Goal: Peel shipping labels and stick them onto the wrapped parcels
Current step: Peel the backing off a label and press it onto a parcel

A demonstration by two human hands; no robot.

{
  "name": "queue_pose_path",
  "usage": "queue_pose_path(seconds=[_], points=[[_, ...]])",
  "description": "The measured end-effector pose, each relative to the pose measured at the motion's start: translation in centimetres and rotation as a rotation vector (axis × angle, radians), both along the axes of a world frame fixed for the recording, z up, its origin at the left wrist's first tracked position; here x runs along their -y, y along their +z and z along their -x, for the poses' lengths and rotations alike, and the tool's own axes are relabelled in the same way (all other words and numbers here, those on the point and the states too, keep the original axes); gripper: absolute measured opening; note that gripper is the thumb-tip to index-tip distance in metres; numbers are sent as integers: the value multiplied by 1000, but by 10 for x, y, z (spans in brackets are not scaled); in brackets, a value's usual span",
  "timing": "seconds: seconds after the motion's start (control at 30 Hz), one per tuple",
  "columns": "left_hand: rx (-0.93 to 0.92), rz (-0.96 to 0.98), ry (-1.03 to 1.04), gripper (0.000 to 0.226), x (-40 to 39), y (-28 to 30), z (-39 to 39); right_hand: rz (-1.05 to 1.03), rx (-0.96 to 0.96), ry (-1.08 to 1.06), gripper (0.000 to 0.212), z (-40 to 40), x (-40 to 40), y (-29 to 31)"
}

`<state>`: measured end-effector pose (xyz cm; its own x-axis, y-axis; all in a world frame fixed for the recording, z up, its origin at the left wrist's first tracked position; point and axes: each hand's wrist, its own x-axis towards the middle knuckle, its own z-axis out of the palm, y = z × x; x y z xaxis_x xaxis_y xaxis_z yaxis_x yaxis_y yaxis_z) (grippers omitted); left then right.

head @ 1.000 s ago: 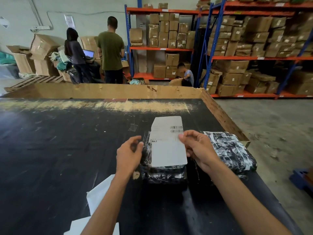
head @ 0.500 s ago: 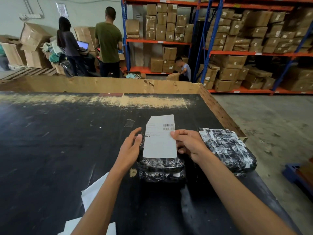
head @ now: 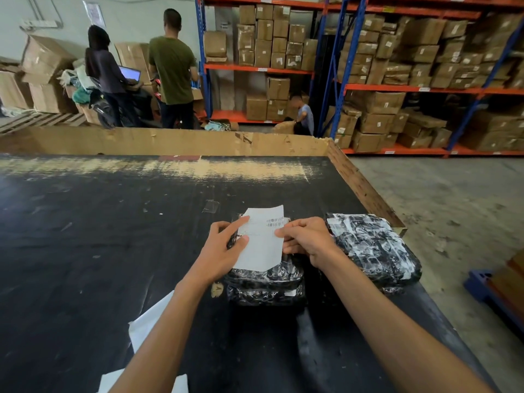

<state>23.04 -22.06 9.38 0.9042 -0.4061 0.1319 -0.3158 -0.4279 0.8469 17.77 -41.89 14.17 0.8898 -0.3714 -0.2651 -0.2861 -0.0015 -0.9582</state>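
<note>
1. Blue-and-orange shelving (head: 411, 89) fills the far right wall, stacked with brown cartons.
2. The black bench (head: 113, 236) spreads across the foreground, with a worn pale streak near its far edge and a raw wooden rim along the back and right side.
3. Two people stand beyond the bench at the left by an open laptop (head: 130, 73); a third crouches at the foot of the shelving.
4. A wrapped parcel (head: 374, 248) in black-and-white plastic lies near the bench's right edge, just beside the right forearm.
5. A second wrapped parcel (head: 266, 282), also black, sits in front of the person, partly under both hands.
6. A white shipping label (head: 262, 242) lies over this parcel's top, barcode toward the far end, its far edge lifting off the wrap.
7. The left hand (head: 224, 248) touches the label's left edge, fingers extended, grip spread.
8. The right hand (head: 307, 239) pinches the label's right edge, fingers curled.
9. White paper sheets (head: 147, 321) lie on the bench under the left forearm.
</note>
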Motion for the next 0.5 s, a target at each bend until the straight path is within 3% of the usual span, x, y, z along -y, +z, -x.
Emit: queue_pose_path(seconds=[0.3,0.5], points=[[-24,-72,-34,43,-1,-1,-2,128,-35,64,23,-1,3,4],[-85,-210,-140,53,-5,8,-15,541,-13,97,40,0,1,4]])
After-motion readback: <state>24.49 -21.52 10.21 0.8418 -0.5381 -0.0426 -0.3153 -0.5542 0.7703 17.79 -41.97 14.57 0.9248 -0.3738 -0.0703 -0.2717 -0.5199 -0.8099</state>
